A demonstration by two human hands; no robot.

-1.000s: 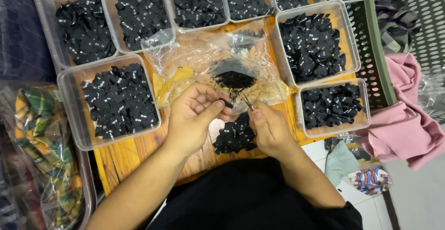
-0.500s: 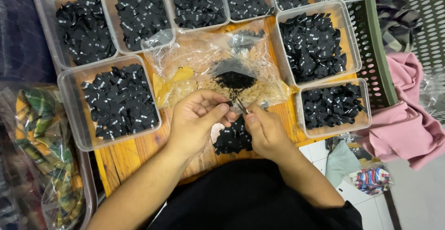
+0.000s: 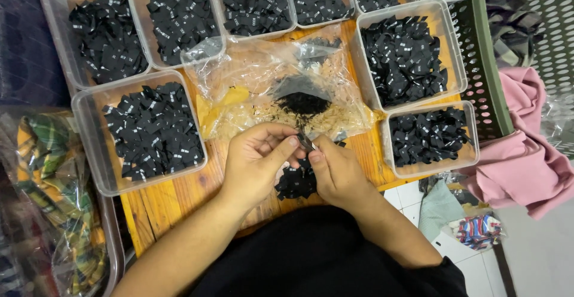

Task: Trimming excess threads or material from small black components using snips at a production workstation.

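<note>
I sit over a small wooden tabletop [image 3: 173,204] of orange-brown slats, with white tiled floor [image 3: 412,198] showing past its right edge. Clear plastic trays crowd the tabletop, each heaped with small black fabric labels: one at the left front [image 3: 89,153], two behind it along the back [image 3: 57,28], more across the top, a large one at the right [image 3: 445,40] and a smaller one [image 3: 472,153] in front of that. Between them lies a crumpled clear plastic bag [image 3: 251,72] with a dark clump of loose threads [image 3: 302,102] and pale fluff on it.

My left hand [image 3: 257,162] and right hand [image 3: 335,171] meet at the tabletop's near edge, fingertips pinched together on one small dark label [image 3: 305,142]; both are closed on it. Just beneath them, on the wood, sits a little pile of black labels [image 3: 296,183], partly hidden by my right hand.

Right of the trays stands a green perforated basket [image 3: 484,64], and beside it pink cloth [image 3: 526,159] lies bunched. On the floor are scraps of pale green and striped fabric [image 3: 475,231]. At my left, a bag holds folded plaid cloth [image 3: 48,195].
</note>
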